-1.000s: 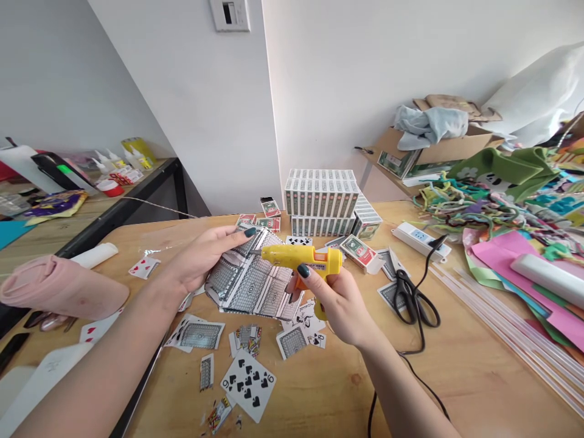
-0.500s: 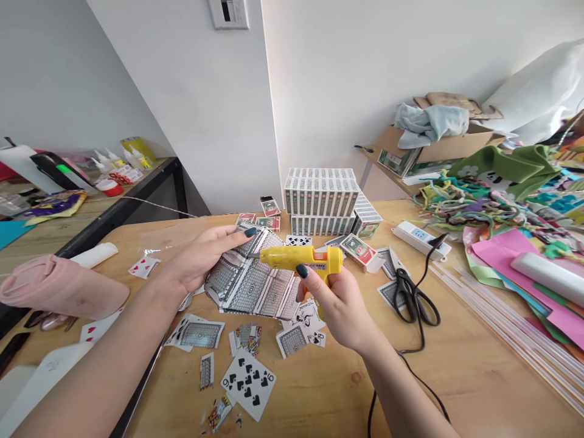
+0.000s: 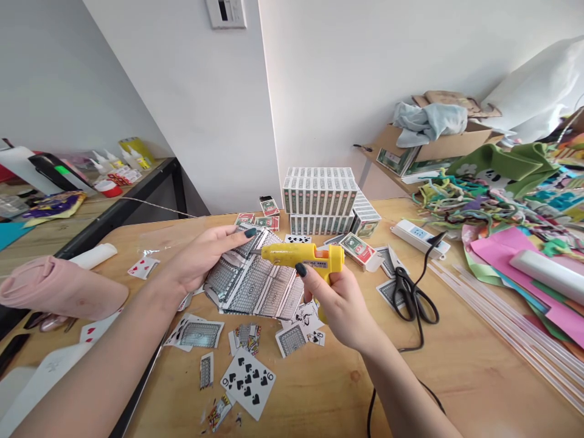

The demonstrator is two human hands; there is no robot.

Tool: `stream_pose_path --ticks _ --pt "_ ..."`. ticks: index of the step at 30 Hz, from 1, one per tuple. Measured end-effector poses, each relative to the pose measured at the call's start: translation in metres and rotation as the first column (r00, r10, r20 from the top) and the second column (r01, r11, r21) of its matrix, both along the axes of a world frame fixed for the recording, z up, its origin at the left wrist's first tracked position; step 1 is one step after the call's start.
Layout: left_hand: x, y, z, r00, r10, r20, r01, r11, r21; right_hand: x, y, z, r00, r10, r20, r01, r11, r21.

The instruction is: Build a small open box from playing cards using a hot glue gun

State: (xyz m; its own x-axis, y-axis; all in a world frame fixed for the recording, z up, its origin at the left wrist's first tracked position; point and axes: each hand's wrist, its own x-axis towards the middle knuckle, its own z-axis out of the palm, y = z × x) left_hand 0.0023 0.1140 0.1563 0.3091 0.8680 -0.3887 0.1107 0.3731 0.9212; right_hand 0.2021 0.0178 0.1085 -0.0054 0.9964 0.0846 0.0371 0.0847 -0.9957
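Observation:
My left hand (image 3: 214, 252) grips the upper left edge of a sheet of joined playing cards (image 3: 255, 289), thumb on top, patterned backs facing up. The sheet is held over the table. In my right hand (image 3: 335, 298) is a yellow glue gun (image 3: 301, 257), fingers wrapped round its handle. Its metal nozzle points left, over the upper part of the card sheet near my left thumb; whether it touches the cards I cannot tell. Below the sheet lie a nine of spades (image 3: 249, 383), a card lying back up (image 3: 292, 339) and several cut card pieces (image 3: 246, 337).
Black scissors (image 3: 413, 298) lie on the right, beside a white power strip (image 3: 420, 239) and clear glue sticks (image 3: 511, 328). Stacked card boxes (image 3: 319, 198) stand at the back. A pink roll (image 3: 64, 289) lies at left. A black cord (image 3: 371, 407) runs under my right arm.
The glue gun has shifted very slightly to the right relative to the card sheet. My left hand keeps its hold, and the cards on the table lie as before.

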Motion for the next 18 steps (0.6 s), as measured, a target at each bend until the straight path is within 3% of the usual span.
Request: stream_pose_path --ticks 18 --pt "-0.0022 0.0000 -0.0016 1.000 -0.027 -0.004 0.027 1.000 0.005 0.0011 0.0000 0.0023 1.000 -0.015 0.009 0.015 0.999 -0.034"
